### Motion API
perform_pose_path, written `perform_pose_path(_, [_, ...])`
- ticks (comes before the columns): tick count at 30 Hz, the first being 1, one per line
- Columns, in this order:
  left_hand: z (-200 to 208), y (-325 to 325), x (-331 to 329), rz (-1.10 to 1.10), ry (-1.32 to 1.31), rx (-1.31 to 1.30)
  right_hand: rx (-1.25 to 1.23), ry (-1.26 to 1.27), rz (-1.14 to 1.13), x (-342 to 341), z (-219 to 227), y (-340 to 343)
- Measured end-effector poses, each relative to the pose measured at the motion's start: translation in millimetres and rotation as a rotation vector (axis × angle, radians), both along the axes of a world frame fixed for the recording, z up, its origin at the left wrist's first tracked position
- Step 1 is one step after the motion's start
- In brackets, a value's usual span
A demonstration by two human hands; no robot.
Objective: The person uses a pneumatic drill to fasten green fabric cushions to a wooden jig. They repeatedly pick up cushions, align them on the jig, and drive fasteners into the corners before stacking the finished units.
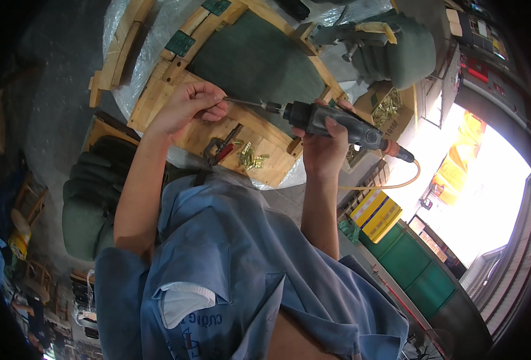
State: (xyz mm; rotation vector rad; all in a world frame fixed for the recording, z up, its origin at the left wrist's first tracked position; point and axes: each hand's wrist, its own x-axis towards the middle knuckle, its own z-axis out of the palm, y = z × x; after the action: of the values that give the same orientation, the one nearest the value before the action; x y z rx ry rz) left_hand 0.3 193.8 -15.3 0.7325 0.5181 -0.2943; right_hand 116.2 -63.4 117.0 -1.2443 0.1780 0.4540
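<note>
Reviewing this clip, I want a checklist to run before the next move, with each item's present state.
1. Power tool in grip: ok, the right hand holds it.
2. Left hand clear of the slim bit: not ok, its fingers pinch the far end.
3. Bit fully seated in the chuck: cannot tell.
4. Orange connector on the tool's rear: ok, it looks attached.
5. Brass-coloured pieces nearby: ok, loosely piled on the wooden board.
</note>
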Motion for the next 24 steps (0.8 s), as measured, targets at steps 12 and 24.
perform_pose_path(12, [-43,50,80,0.027,-0.232,1.828,-0.271,-0.475,0.113,63,0,108])
perform_pose_path(24, [-38,53,88,-0.480,-0.228,1.840,-0.343,-0.678,0.265,81,-38,144])
